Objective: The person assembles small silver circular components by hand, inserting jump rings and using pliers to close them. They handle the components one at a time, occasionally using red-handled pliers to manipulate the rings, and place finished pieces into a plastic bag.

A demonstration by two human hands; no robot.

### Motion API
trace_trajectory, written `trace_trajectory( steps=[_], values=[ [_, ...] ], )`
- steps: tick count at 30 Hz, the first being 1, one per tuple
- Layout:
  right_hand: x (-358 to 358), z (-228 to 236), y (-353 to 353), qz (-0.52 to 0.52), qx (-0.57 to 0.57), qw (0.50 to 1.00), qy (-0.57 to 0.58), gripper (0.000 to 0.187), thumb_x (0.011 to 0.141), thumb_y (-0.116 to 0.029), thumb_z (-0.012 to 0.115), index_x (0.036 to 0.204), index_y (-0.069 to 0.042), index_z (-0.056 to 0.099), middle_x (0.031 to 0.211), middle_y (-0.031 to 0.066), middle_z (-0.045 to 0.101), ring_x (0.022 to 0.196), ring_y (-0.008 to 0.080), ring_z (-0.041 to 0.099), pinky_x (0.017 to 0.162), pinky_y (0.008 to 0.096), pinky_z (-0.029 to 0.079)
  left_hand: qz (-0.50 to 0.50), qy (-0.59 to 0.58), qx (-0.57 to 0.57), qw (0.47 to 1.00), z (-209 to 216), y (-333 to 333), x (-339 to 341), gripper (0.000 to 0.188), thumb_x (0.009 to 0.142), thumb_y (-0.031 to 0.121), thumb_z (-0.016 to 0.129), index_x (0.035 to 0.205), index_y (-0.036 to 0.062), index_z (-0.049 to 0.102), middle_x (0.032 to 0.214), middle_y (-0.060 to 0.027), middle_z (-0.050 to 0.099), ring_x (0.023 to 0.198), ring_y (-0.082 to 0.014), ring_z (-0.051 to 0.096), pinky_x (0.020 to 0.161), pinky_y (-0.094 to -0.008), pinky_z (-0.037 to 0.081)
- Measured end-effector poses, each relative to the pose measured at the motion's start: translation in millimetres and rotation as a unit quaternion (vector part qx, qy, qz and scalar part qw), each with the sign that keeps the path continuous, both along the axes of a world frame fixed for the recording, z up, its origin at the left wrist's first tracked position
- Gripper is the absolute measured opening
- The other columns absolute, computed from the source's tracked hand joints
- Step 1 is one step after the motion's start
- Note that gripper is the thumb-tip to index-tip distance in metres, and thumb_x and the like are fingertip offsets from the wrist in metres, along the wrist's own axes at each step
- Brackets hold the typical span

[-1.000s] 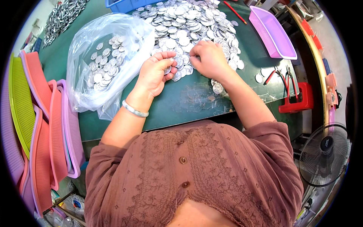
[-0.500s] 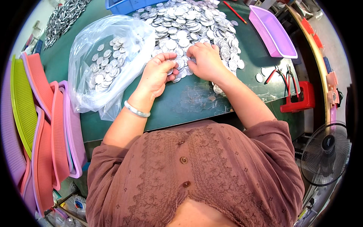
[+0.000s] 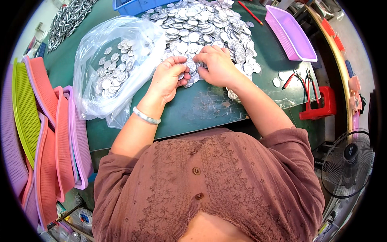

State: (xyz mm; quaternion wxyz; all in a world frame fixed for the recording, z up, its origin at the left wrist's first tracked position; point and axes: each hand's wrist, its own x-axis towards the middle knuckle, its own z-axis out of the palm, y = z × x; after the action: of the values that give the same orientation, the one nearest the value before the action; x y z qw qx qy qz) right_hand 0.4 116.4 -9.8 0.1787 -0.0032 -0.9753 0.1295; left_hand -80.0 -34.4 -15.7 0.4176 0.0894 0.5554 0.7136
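A large heap of round silvery metal discs covers the back middle of the table, its near edge reaching both hands. My left hand, with a pale bangle on the wrist, is closed with the palm turned inward. Metal discs show between its thumb and curled fingers. My right hand is palm down at the near edge of the heap. Its fingers are bent together toward the left hand, and whatever lies under the fingertips is hidden. Left of my left hand, a clear plastic bag lies open with more discs inside.
A blue bin and a pile of small metal parts are at the back left. Stacked baskets stand at left. At right are a purple basket, a red pen, red-handled pliers, a red stool and a fan.
My right hand has shifted slightly left, closer to the fingers of my left hand. The left hand stays almost in place, still holding discs.
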Motion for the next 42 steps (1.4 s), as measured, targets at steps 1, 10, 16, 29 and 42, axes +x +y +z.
trace_trajectory(
  steps=[1, 10, 16, 29, 42],
  values=[
    [-0.9, 0.3, 0.1, -0.003, -0.016, 1.0, -0.005, 0.016, 0.067, -0.016, 0.06, 0.081, -0.012, 0.063, 0.085, 0.0049, 0.056, 0.088, 0.0245, 0.049, 0.075, 0.0401, 0.033, 0.0, 0.0, -0.004, 1.0, 0.1, 0.3, -0.2, 0.019, 0.081, 0.006, 0.05, 0.1, 0.0043, 0.05, 0.076, -0.0027, 0.055, 0.062, -0.0094, 0.052, 0.055, -0.0199, 0.043],
    [-7.3, 10.1, 3.2, -0.018, -0.29, 0.954, -0.075, 0.012, 0.071, -0.013, 0.062, 0.08, -0.005, 0.062, 0.072, 0.0042, 0.057, 0.066, 0.015, 0.053, 0.062, 0.0283, 0.042, 0.006, -0.018, 0.006, 1.0, -1.8, 0.3, -2.4, 0.016, 0.083, 0.009, 0.049, 0.098, 0.0041, 0.051, 0.076, -0.0039, 0.055, 0.061, -0.0112, 0.052, 0.054, -0.0212, 0.043],
    [1.5, 25.6, 6.7, 0.085, -0.361, 0.929, -0.016, 0.01, 0.072, -0.008, 0.061, 0.081, -0.003, 0.062, 0.074, 0.0041, 0.056, 0.067, 0.0153, 0.053, 0.062, 0.0261, 0.043, -0.113, -0.095, 0.057, 0.987, 2.8, -5.8, -7.4, 0.013, 0.083, 0.012, 0.05, 0.093, 0.0036, 0.052, 0.079, -0.0055, 0.057, 0.063, -0.0132, 0.055, 0.052, -0.023, 0.044],
    [-13.4, 7.7, 23.5, 0.02, -0.005, 0.997, 0.081, 0.023, 0.068, -0.01, 0.063, 0.09, -0.004, 0.06, 0.085, 0.009, 0.054, 0.083, 0.028, 0.053, 0.071, 0.0355, 0.043, -0.053, -0.116, 0.097, 0.987, 3.1, -2.6, 0.1, 0.014, 0.077, 0.001, 0.055, 0.09, 0.0054, 0.051, 0.084, -0.0093, 0.059, 0.074, -0.0188, 0.061, 0.061, -0.0266, 0.052],
    [-29.4, 3.3, 19.6, 0.026, 0.07, 0.995, 0.062, 0.019, 0.066, -0.019, 0.063, 0.082, -0.01, 0.063, 0.084, 0.0041, 0.054, 0.088, 0.0233, 0.05, 0.076, 0.0356, 0.038, -0.05, -0.145, 0.101, 0.983, 8.3, -3.8, 1.1, 0.014, 0.077, 0.002, 0.052, 0.09, 0.0042, 0.049, 0.095, -0.0162, 0.059, 0.082, -0.0219, 0.061, 0.068, -0.0314, 0.052]
  ],
)
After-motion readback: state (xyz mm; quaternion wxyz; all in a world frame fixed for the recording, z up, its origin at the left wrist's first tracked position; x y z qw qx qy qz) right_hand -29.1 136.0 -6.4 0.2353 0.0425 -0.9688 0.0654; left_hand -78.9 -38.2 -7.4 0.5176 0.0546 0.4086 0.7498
